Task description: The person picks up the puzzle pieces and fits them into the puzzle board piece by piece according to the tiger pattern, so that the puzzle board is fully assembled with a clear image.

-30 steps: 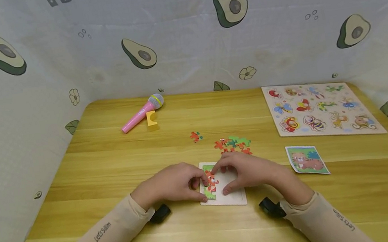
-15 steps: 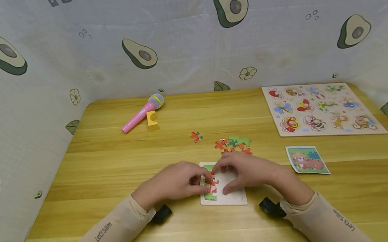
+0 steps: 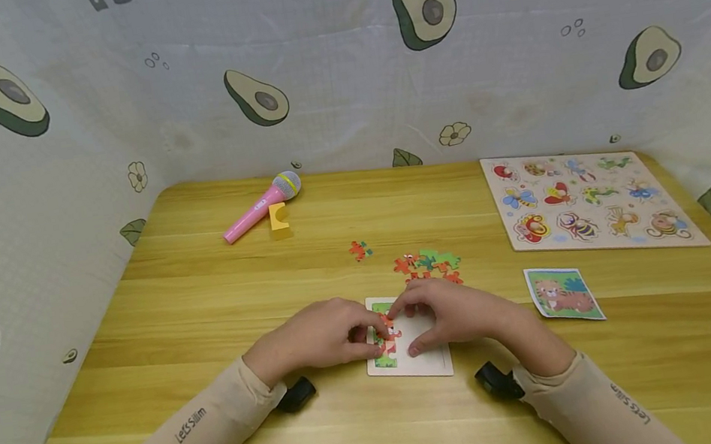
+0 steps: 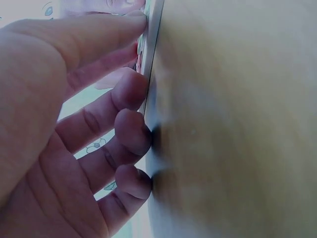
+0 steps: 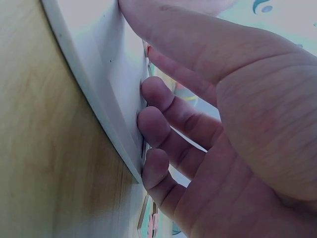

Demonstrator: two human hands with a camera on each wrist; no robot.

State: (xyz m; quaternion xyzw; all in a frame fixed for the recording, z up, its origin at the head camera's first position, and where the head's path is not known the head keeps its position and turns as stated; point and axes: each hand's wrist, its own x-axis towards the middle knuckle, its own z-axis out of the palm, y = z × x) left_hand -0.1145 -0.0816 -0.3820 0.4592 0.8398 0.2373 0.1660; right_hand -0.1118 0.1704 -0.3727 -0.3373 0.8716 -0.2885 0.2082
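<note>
A small white puzzle board [image 3: 426,364] lies on the table between the hands. Along its left side sit joined jigsaw pieces [image 3: 386,361], green with a red animal. My left hand [image 3: 322,335] reaches over that side, its thumb and index fingertips touching the pieces. In the left wrist view its other fingertips [image 4: 132,134] bend down at the board's edge and the table. My right hand [image 3: 455,310] rests on the bare right part, thumb and index finger spread apart. The right wrist view shows its fingertips [image 5: 154,124] against the board. Part of the pieces is hidden under the left fingers.
Several loose jigsaw pieces [image 3: 428,262] lie just beyond the board, with another small cluster [image 3: 360,250] to their left. A tiger picture card [image 3: 565,293] and an insect peg board [image 3: 588,204] are at right. A pink toy microphone [image 3: 258,211] and yellow block [image 3: 279,222] lie back left.
My left thumb and index finger have shifted right from the board's left side onto the animal pieces, then slightly back. The right hand has stayed in place.
</note>
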